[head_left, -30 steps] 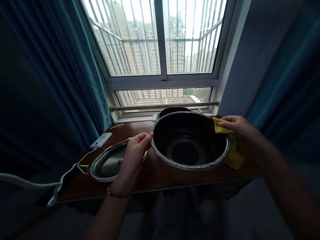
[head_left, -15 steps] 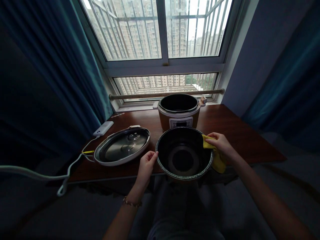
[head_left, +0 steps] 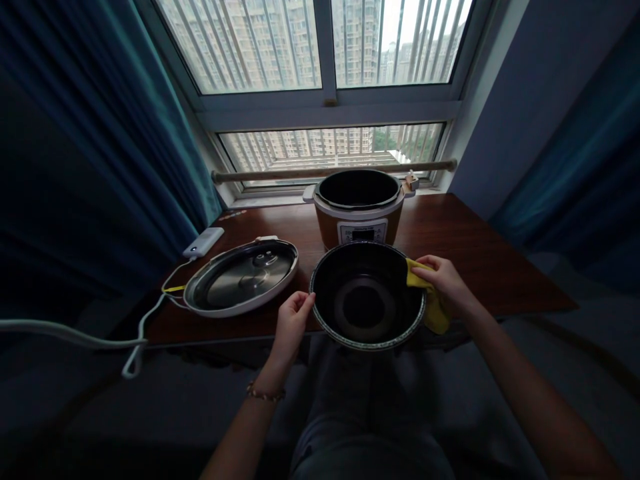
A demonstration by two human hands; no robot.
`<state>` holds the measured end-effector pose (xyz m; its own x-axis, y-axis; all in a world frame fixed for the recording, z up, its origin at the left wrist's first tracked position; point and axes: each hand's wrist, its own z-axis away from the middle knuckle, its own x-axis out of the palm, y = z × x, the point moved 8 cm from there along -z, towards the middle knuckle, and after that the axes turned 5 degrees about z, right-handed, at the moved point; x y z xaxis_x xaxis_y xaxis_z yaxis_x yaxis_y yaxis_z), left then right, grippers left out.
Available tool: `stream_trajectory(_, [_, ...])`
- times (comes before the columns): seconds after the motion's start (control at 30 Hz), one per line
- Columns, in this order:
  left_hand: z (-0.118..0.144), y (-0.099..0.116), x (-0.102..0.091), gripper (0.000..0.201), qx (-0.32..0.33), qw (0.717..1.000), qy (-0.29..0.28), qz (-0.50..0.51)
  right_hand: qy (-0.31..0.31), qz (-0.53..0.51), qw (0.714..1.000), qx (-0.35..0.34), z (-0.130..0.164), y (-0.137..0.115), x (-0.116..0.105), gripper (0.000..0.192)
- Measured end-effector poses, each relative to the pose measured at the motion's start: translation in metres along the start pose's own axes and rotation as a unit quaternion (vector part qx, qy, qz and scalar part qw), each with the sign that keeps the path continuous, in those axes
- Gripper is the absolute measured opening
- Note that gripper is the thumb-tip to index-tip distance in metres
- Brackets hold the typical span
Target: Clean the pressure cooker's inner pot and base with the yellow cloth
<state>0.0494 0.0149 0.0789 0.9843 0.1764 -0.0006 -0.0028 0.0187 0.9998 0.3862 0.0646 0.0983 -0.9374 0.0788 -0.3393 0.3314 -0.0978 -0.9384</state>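
Note:
I hold a round dark inner pot (head_left: 367, 300) over the front edge of a brown wooden table (head_left: 475, 260). My left hand (head_left: 294, 320) pinches its left rim. My right hand (head_left: 443, 280) presses a yellow cloth (head_left: 434, 310) against the pot's right rim, part of the cloth hanging down outside. Behind the pot stands the open cooker body (head_left: 359, 203) with a white control panel facing me.
The cooker's lid (head_left: 241, 277) lies upside down on the table's left part. A white power bank (head_left: 203, 241) with a white cable (head_left: 75, 335) sits at the far left. Teal curtains hang on both sides of the window. My lap is below the pot.
The pot has come down and toward me, from close in front of the camera to the table's front edge. The cooker body behind it now shows. Both hands kept their grips.

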Motion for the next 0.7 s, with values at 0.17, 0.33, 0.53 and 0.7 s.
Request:
stream_trajectory(0.17, [0.001, -0.004, -0.001, 0.028, 0.007, 1.0, -0.003, -0.003, -0.008, -0.017, 1.0, -0.004, 0.0, 0.009, 0.001, 0.036])
stream_trajectory(0.33, [0.003, -0.012, -0.001, 0.033, 0.017, 0.999, 0.008, 0.03, 0.012, -0.08, 0.997, 0.006, 0.006, 0.021, -0.005, 0.038])
stream_trajectory(0.53, [0.009, -0.015, -0.005, 0.038, 0.043, 0.999, 0.025, 0.017, 0.139, -0.2, 0.969, 0.052, 0.03, 0.036, -0.045, 0.032])
stream_trajectory(0.7, [0.051, 0.031, -0.021, 0.02, 0.248, 0.942, 0.124, -0.191, 0.307, -0.268, 0.913, -0.028, 0.084, 0.007, -0.081, 0.026])
